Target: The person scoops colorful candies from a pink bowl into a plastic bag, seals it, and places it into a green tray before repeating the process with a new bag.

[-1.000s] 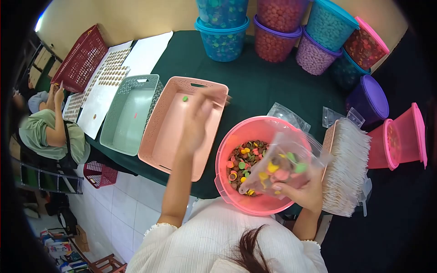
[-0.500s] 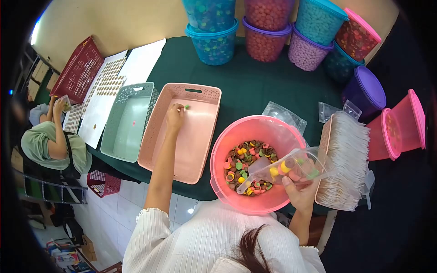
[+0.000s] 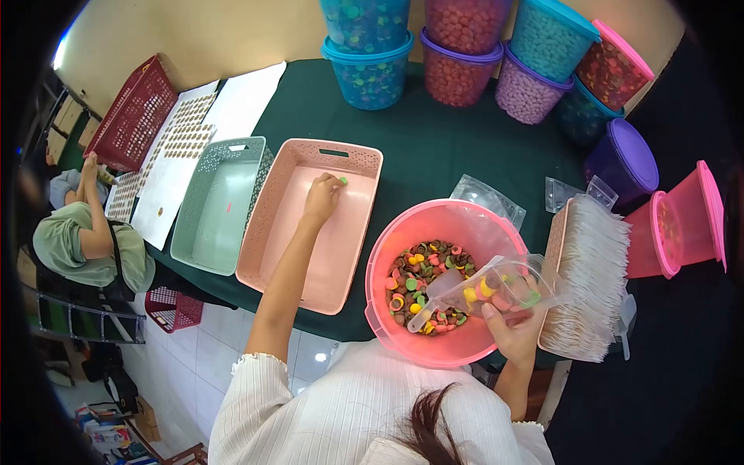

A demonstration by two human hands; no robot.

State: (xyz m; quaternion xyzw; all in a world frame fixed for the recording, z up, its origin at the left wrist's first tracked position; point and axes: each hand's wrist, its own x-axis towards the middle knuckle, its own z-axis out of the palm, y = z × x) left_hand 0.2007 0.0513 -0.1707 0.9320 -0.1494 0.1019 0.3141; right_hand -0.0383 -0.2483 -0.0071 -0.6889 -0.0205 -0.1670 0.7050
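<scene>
My left hand [image 3: 322, 200] is over the pink basket [image 3: 267, 267], its fingers pinched on a small green candy [image 3: 343, 180]. My right hand [image 3: 513, 333] is closed around a clear plastic pouch [image 3: 535, 279] with yellow, pink and green candies inside. The pouch is tilted above the right side of a pink bucket [image 3: 380, 256]. Brown, pink, yellow and green candies [image 3: 411, 284] cover the bucket's bottom. A clear scoop [image 3: 424, 315] rests among them, its far end partly overlapped by the pouch.
Beside the pink basket stands a green basket [image 3: 205, 240]. Stacked clear pouches [image 3: 585, 287] fill a holder at the right. Lidded candy tubs [image 3: 372, 77] line the back. Another person [image 3: 85, 240] sits at the left by sheets with rows of small brown pieces [image 3: 190, 139].
My left hand has moved slightly right and up inside the pink basket, with the green candy. My right hand stays nearly still. The other person's hand has moved toward the red basket.
</scene>
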